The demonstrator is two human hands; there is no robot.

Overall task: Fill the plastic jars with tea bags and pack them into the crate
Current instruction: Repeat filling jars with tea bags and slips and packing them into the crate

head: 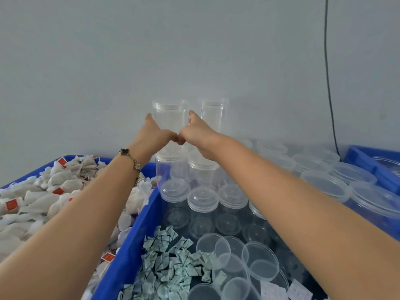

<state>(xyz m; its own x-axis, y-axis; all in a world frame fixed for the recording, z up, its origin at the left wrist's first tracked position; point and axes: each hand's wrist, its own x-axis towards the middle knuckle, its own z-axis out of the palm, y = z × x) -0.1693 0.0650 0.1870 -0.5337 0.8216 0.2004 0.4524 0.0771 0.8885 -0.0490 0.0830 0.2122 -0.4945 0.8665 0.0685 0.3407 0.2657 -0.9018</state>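
Both hands reach to a clear lidded jar [170, 118] atop the jar stack by the wall. Left hand [154, 133] cups its left side, right hand [198, 132] its right; thumbs meet in front. Tea bags [43, 191] fill the blue crate [127, 256] at left.

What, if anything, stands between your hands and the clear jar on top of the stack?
Nothing visible does. The left hand and right hand already grip the top jar from either side, thumbs meeting in front; a second lidded jar stands beside it, to its right.
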